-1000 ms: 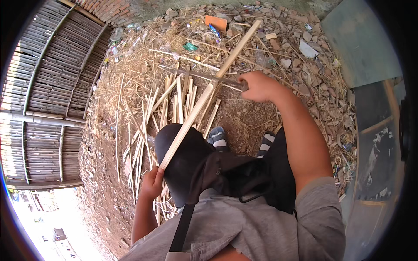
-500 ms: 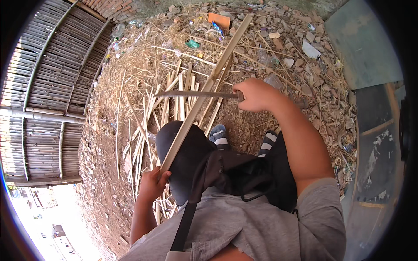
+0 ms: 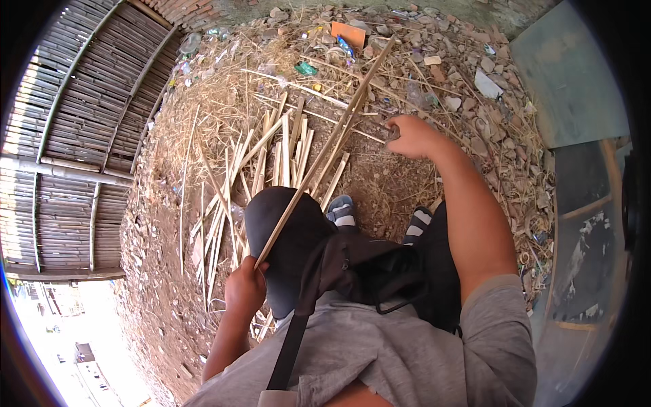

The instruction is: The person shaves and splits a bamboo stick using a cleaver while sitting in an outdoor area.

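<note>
A long bamboo strip (image 3: pixel 312 175) slants away from me across my dark-trousered left knee, its narrow edge turned up. My left hand (image 3: pixel 245 288) is closed round its near end. To the right of the strip, apart from it, my right hand (image 3: pixel 422 139) is closed on the handle of a long-bladed knife (image 3: pixel 392 133). Only the dark handle end shows; the blade cannot be made out from this angle. Beneath the strip, several split bamboo pieces (image 3: pixel 285 152) lie in a loose heap on the ground beside my left foot.
A bamboo-pole wall (image 3: pixel 88 115) stands on the left. Broken bricks and stones (image 3: pixel 475 129) cover the ground at the far right, with an orange slab (image 3: pixel 348 34) at the back. Grey-green panels (image 3: pixel 569 74) line the right side. My sandalled feet (image 3: pixel 343 211) are below.
The bamboo strip has turned from its broad face to its narrow edge. My right hand has moved right, and the knife blade that lay across the strip no longer shows.
</note>
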`<state>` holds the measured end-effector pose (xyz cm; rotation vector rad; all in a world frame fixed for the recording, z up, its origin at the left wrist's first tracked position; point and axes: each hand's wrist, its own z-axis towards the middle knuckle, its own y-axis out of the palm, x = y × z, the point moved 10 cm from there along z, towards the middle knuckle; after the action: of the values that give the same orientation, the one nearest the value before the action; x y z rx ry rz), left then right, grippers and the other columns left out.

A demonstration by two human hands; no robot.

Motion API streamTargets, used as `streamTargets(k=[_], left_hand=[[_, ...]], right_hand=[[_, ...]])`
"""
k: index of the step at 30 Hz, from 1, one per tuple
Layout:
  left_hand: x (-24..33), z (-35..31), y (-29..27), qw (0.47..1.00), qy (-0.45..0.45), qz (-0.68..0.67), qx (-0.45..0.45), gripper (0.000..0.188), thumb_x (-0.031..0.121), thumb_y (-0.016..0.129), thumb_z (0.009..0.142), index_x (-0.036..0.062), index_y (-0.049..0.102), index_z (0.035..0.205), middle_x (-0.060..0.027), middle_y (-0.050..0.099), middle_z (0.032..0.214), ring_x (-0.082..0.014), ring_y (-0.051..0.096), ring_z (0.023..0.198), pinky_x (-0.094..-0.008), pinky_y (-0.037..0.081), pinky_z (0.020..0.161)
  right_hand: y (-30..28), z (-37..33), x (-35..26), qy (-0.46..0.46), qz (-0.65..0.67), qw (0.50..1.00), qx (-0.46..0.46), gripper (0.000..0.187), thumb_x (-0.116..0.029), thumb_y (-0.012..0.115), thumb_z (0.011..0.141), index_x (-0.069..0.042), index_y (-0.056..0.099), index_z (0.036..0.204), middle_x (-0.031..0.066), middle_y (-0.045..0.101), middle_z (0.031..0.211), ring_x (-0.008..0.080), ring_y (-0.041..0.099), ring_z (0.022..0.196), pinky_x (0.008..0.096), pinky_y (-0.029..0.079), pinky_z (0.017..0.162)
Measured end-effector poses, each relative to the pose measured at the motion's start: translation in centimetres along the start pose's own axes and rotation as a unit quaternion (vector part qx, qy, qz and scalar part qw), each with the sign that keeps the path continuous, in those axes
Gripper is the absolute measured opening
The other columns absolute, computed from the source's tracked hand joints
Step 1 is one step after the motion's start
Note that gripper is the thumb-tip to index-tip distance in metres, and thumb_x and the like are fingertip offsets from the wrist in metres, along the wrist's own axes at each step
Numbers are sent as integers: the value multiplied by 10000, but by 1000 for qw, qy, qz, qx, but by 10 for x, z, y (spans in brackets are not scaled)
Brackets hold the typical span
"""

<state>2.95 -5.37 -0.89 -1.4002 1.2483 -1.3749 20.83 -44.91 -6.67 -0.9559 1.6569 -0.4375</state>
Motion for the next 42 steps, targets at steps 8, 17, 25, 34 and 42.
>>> streamTargets(k=[8, 17, 25, 34, 42], left_hand=[[-6, 1, 2, 999, -18, -14, -32, 207, 255, 577, 987, 56, 558, 933, -269, 649, 735, -496, 635, 726, -590, 473, 629], [0, 8, -3, 998, -33, -7, -59, 171, 234, 583, 975, 67, 617, 975, -266, 659, 758, -486, 642, 732, -575, 486, 646], [-3, 9, -1, 999, -3, 30, -13, 145, 224, 578, 969, 90, 613, 928, -242, 668, 751, -468, 642, 688, -581, 478, 607], [-9, 18, 2, 992, 20, -89, -85, 282, 276, 569, 1008, 2, 632, 979, -257, 625, 704, -480, 622, 678, -528, 451, 585], [-17, 26, 8, 988, 5, -106, -113, 324, 313, 563, 1012, 1, 643, 1049, -237, 635, 705, -458, 641, 697, -501, 476, 610]], right_hand=[[34, -7, -64, -108, -117, 985, -67, 573, -336, 761, 804, 27, 634, 1228, 218, 699, 1059, 344, 685, 989, 424, 536, 859], [21, 4, -27, -29, -15, 999, -21, 622, -313, 791, 772, -4, 610, 1282, 178, 710, 1055, 289, 691, 968, 395, 536, 837], [23, 22, 49, 69, 292, 951, -77, 443, -306, 765, 824, 29, 632, 1080, 102, 660, 818, 236, 644, 787, 384, 502, 665], [26, -13, -65, -115, -113, 986, -32, 369, -244, 731, 810, -7, 669, 1085, 174, 694, 923, 300, 695, 884, 428, 525, 798], [0, 7, -3, -14, 53, 996, 69, 504, -258, 750, 783, -12, 656, 1212, 194, 710, 994, 324, 694, 942, 418, 530, 833]])
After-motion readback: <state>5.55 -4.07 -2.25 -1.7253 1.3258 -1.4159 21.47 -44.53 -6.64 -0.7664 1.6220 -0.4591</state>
